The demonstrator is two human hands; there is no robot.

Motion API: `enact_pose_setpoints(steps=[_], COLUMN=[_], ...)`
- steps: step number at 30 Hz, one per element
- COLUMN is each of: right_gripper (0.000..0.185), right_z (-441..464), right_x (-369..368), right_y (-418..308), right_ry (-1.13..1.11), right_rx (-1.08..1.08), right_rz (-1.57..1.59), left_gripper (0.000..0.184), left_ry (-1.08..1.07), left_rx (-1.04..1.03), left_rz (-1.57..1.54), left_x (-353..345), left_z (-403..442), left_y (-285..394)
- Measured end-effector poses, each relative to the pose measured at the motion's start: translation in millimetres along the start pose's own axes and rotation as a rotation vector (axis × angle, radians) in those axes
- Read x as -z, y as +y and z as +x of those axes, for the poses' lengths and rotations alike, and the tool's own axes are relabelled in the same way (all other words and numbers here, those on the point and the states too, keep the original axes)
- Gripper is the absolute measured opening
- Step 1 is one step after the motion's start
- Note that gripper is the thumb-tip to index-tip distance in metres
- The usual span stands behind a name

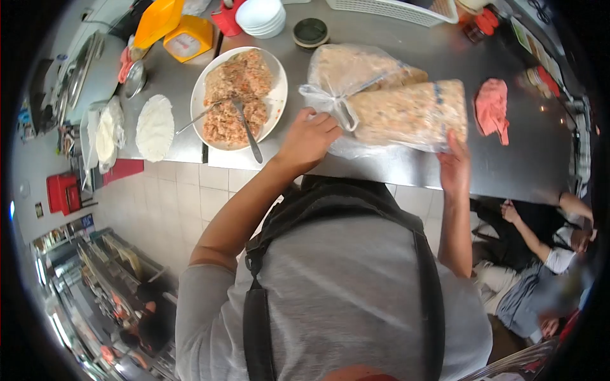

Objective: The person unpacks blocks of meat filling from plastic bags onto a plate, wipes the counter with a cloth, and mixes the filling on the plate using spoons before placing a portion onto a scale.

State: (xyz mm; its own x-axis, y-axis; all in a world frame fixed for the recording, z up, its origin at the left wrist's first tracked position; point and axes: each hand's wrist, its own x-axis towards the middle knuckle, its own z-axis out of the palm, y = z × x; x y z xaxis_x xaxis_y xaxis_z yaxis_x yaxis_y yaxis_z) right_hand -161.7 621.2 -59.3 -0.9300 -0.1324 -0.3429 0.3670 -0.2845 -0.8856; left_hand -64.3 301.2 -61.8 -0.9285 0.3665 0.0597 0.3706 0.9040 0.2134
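Note:
Two clear plastic bags packed with a pale, speckled food mixture lie on the steel table, the front bag (410, 114) overlapping the rear bag (343, 63). A tied plastic knot (333, 101) sits at their left end. My left hand (311, 136) is at the near left edge, below the knot, its fingers curled against the plastic. At the front bag's near right corner, my right hand (454, 159) grips the plastic, thumb on top. Left of my left hand stands a large white bowl (279, 95) of minced orange-pink mixture (235, 120), with a metal spoon (248, 130) resting in it.
A yellow scale (189, 39), stacked white bowls (260, 18) and a dark green dish (311, 32) stand along the back. A pink cloth (491, 109) lies at right. A white floury round (155, 128) is at left. Other people sit at lower right.

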Motion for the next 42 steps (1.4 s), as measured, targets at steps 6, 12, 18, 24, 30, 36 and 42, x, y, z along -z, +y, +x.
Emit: enact_pose_setpoints(steps=[6, 12, 18, 24, 30, 36, 42], right_gripper=[0.037, 0.029, 0.021, 0.023, 0.040, 0.045, 0.041], right_z=[19, 36, 46, 94, 113, 75, -150], right_x=[2, -88, -161, -145, -121, -184, -277], right_y=[-58, -104, -60, -26, -45, -76, -49], right_ry=[-0.068, -0.293, -0.534, -0.338, -0.369, -0.261, -0.691], right_rx=[0.253, 0.484, 0.377, 0.425, 0.395, 1.623, 1.801], right_rz=[-0.087, -0.415, -0.651, -0.445, -0.471, -0.908, -0.742], left_gripper=[0.043, 0.047, 0.050, 0.047, 0.031, 0.032, 0.030], left_ry=[0.078, 0.138, -0.101, 0.106, 0.337, 0.493, 0.110], left_rx=[0.076, 0.019, 0.170, 0.222, 0.586, 1.579, 2.942], left_rz=[-0.081, -0.084, -0.159, -0.230, -0.193, -0.386, -1.006], left_x=[-17, -30, -35, -19, -9, -132, -287], left_z=[1, 5, -26, -90, -209, -414, -563], left_y=[7, 16, 32, 44, 85, 220, 556])
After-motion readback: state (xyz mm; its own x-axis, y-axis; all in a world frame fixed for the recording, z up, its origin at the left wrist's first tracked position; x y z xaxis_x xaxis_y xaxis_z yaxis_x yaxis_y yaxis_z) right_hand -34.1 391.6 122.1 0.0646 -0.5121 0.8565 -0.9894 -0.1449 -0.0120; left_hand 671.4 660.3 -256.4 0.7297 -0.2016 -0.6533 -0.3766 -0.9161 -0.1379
